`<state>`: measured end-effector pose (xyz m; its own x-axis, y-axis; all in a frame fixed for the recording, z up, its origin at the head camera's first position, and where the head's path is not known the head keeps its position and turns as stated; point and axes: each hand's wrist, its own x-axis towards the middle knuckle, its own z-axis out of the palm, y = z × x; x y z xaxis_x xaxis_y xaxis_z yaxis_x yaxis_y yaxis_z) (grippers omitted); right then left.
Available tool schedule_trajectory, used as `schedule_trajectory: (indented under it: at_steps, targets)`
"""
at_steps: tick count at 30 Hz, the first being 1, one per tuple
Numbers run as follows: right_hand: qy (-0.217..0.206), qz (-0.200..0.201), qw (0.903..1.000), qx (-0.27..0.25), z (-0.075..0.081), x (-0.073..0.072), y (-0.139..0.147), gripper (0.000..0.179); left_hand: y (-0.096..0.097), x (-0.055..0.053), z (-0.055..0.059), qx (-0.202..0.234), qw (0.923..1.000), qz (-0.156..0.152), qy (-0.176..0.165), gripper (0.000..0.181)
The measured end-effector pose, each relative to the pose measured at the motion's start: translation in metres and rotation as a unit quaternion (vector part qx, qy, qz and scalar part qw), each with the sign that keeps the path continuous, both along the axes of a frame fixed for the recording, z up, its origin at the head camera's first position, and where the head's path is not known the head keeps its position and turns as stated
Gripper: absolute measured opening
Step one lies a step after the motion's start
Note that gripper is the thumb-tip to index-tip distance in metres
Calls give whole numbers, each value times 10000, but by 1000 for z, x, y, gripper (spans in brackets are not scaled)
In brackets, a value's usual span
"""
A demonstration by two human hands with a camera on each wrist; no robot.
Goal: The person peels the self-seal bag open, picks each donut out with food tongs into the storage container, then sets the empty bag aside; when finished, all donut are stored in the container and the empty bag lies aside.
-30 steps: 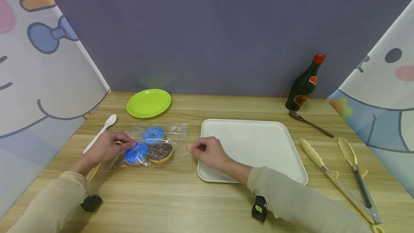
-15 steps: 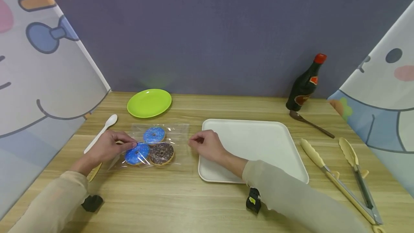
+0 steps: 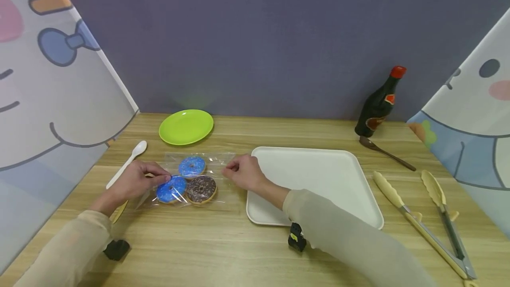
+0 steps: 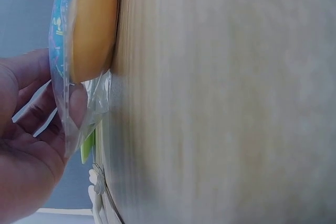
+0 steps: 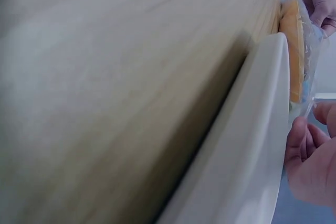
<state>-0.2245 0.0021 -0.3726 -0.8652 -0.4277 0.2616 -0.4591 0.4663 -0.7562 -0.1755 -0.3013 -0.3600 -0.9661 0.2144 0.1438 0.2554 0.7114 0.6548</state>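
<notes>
On the wooden table lies a clear plastic bag (image 3: 223, 194) with two blue-iced donuts (image 3: 171, 189) and a chocolate-iced donut (image 3: 201, 189) inside. My left hand (image 3: 140, 180) pinches the bag's film over the nearer blue donut. In the left wrist view, clear film (image 4: 79, 124) runs across those fingers, beside the donut's tan side (image 4: 94, 30). At the bag's right end, my right hand (image 3: 244, 172) holds the film's edge between thumb and forefinger, over the left rim of a white tray (image 3: 311, 185). The right wrist view has the film stretching from these fingertips toward the other hand.
A green plate (image 3: 186, 127) stands behind the bag, and a white spoon (image 3: 127, 163) lies left of it. At the right are a dark bottle (image 3: 376, 107), a brown wooden spoon (image 3: 386, 153) and spread tongs (image 3: 432, 229). A grey wall (image 3: 279, 43) bounds the back.
My right hand has shifted left and slightly back along the bag's right end. The left hand keeps its place over the nearer blue donut. The bag stays where it was.
</notes>
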Motion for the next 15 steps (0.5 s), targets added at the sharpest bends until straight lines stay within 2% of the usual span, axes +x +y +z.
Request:
schedule_trajectory:
  at_steps: [5,11,15]
  targets:
    - [107,-110,9998,126,1,0,-1,9,0,0,0,6,10000,-10,-1,4]
    - [-73,-211,9996,179,1,-2,0,6,1,1,1,-17,10000,9,-26,4]
    - [-204,-313,9991,203,1,-3,2,10,2,1,1,-12,10000,14,-6,4]
